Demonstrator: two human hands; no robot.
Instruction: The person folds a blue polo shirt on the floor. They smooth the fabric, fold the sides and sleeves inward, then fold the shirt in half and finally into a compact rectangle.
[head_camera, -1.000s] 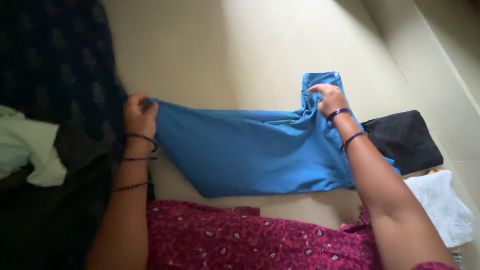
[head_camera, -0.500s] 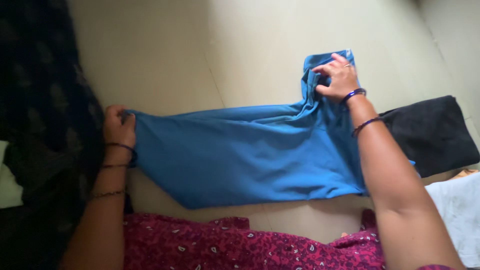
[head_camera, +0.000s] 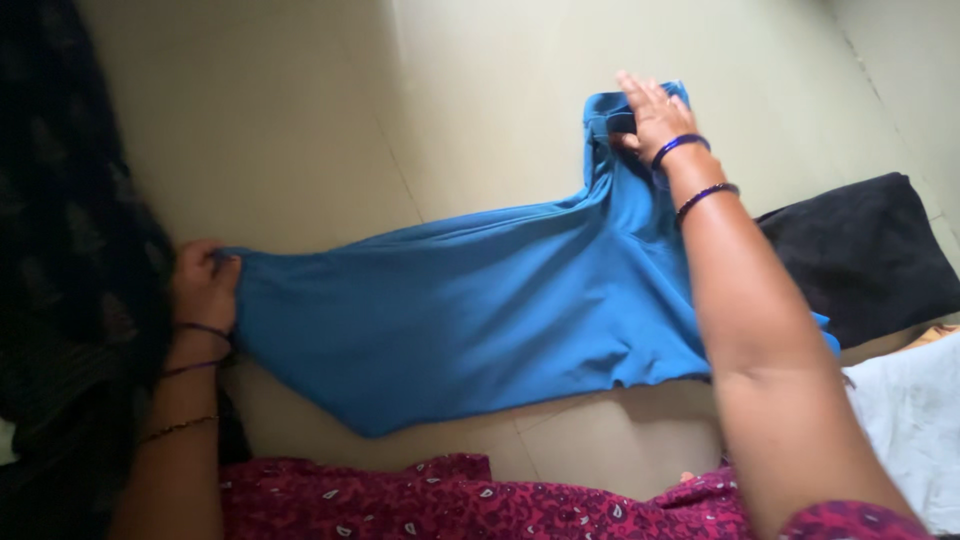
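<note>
Now your left hand (head_camera: 205, 290) pinches the blue garment (head_camera: 480, 310) at middle left, while your right hand (head_camera: 650, 115), fingers together and flat, presses its upper-right end on the floor (head_camera: 300, 120); you seem to be smoothing it, and next comes an even fold.

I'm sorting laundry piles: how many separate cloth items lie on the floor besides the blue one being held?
2: a black cloth right of the right arm, and a white cloth below it at the right edge. Others may lie out of view.

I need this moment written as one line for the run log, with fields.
left hand: grips one end of blue garment | right hand: presses flat on the other end | garment: spread on floor | beside: black cloth, white cloth
</note>
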